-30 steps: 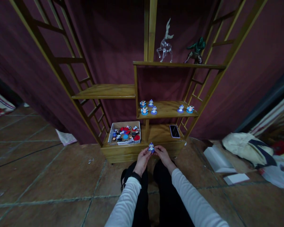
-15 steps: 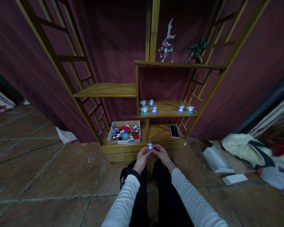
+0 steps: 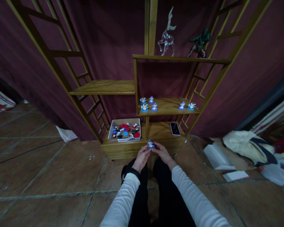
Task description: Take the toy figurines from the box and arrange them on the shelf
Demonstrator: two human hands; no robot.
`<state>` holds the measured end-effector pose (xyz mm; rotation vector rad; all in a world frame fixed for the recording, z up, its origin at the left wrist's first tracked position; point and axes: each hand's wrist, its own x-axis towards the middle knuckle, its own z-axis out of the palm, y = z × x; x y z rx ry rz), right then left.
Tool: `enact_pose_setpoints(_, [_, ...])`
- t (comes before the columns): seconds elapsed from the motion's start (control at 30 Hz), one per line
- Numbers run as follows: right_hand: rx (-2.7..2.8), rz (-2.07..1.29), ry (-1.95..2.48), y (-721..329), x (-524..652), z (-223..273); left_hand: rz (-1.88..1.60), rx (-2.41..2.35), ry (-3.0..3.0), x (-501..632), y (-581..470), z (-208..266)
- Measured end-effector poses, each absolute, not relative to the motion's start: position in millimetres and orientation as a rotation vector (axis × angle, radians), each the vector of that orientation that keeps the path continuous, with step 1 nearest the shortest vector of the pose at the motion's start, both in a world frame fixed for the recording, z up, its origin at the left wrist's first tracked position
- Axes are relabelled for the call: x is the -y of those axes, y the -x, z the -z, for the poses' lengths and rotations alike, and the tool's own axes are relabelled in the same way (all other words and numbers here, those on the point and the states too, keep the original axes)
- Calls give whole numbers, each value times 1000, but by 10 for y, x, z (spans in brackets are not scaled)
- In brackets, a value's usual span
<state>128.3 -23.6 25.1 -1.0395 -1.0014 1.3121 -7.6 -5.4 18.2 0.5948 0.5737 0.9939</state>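
Left hand: just below the middle of the frame, my fingertips close on one side of a small blue-and-purple figurine.
Right hand: my thumb and fingers meet the figurine's other side, so both my hands hold it between them.
Held figurine: upright, its head above my fingertips, in front of the wooden base of the cabinet.
Wrist and sleeves: I wear a dark band on my left wrist; my white sleeves run to the bottom edge.
Open box: left of centre, on the base, filled with a jumble of small red, black and blue pieces.
Phone: right of centre on the same base, dark screen up.
Middle shelf: I see four little figures grouped at its left end, two more side by side at its right.
Upper shelf: at upper right, a clear animal statuette and a dark green figure, well apart.
Left shelf: pale wood, left of centre.
Floor at right: white cartons near a cream bag and a plastic bag.
Backdrop: maroon curtain behind the cabinet.
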Motion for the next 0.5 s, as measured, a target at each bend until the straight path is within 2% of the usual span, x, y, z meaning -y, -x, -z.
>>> enact_pose_setpoints(0.5, [1035,-1263,1062,-1271,183,-115,-964,-760,-612,-58,65,-184])
